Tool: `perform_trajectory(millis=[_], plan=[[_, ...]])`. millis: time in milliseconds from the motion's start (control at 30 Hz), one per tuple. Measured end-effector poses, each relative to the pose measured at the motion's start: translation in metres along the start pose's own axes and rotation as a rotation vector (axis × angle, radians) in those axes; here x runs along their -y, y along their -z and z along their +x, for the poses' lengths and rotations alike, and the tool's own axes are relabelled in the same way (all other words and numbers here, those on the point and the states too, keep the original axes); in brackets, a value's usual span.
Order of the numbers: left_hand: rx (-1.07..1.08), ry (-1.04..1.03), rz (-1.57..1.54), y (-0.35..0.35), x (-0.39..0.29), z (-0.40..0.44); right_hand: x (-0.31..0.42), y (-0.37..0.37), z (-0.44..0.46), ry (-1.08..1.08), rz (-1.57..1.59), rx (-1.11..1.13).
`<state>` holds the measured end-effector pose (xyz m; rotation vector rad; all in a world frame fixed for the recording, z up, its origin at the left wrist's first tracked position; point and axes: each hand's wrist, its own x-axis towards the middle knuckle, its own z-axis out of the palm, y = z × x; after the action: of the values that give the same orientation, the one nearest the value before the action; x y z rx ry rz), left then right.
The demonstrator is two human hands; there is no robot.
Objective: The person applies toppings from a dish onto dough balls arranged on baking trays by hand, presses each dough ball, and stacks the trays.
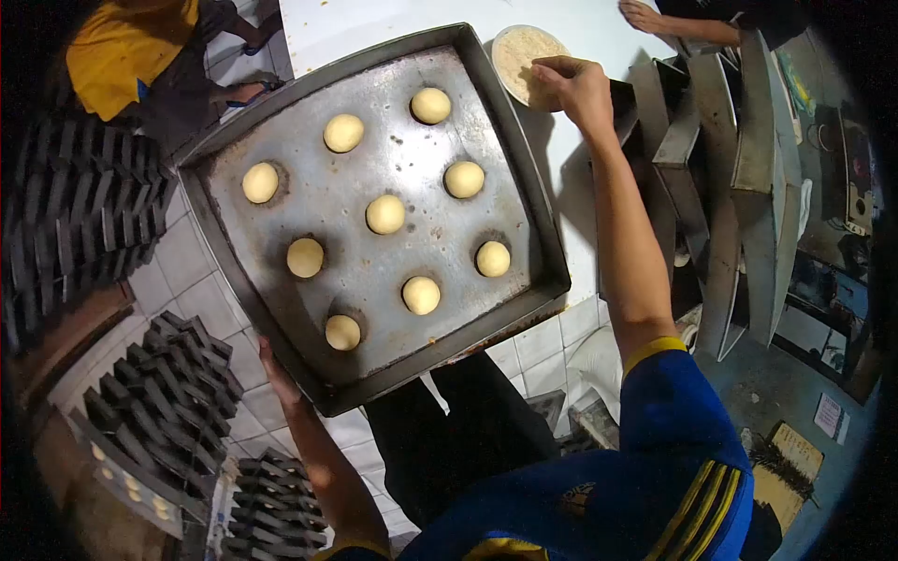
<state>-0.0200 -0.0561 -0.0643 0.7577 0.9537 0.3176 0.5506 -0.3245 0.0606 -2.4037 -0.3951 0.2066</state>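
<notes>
A square metal baking tray (374, 360) with raised walls is tilted in front of me. Several round, pale dough balls (384, 215) sit spaced apart on its stained bottom. My left hand (281, 376) grips the tray's lower left side, with most of its fingers hidden beneath. Past the tray's upper right wall, a round bowl (500, 35) holds a pale, crumbly topping (522, 58). My right hand (575, 89) is at the bowl's right side, its fingertips pinched together over the crumbs. Whatever is between those fingertips cannot be made out.
A white table (374, 19) supports the bowl. Metal trays (716, 178) stand stacked at the right. More dark trays (164, 402) are piled at the left, and one tray (126, 486) there bears dough pieces. Another person in a yellow top (131, 51) is at upper left; a bare foot (644, 17) shows at top right.
</notes>
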Motion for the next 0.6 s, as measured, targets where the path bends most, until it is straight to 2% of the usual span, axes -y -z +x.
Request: perform_trajectory(millis=[67, 133, 167, 233, 300, 367, 433, 533, 600], plan=[[-0.015, -0.003, -0.019, -0.001, 0.001, -0.001, -0.001, -0.004, 0.001, -0.01, 0.097, 0.032], [-0.055, 0.017, -0.057, -0.002, 0.001, -0.001, 0.025, -0.011, -0.011, -0.12, 0.328, 0.125], [-0.055, 0.018, -0.057, 0.0, 0.001, 0.0, 0.048, -0.014, -0.023, -0.015, 0.323, 0.187], [-0.089, 0.043, 0.025, 0.008, 0.003, 0.002, 0.055, -0.036, -0.027, 0.22, 0.127, 0.194], [-0.078, 0.042, 0.011, 0.017, 0.008, 0.005, 0.065, -0.056, -0.035, 0.375, -0.042, 0.181], [-0.069, 0.037, 0.002, 0.02, 0.01, 0.007, 0.072, -0.078, -0.04, 0.44, -0.191, 0.194], [-0.072, 0.043, -0.023, 0.015, 0.008, 0.006, 0.07, -0.091, -0.042, 0.663, -0.339, 0.132], [0.012, -0.002, 0.028, 0.003, -0.002, -0.002, 0.065, -0.104, -0.045, 0.741, -0.5, 0.09], [-0.01, 0.019, 0.007, 0.006, 0.0, 0.001, 0.064, -0.107, -0.052, 0.747, -0.52, 0.088]])
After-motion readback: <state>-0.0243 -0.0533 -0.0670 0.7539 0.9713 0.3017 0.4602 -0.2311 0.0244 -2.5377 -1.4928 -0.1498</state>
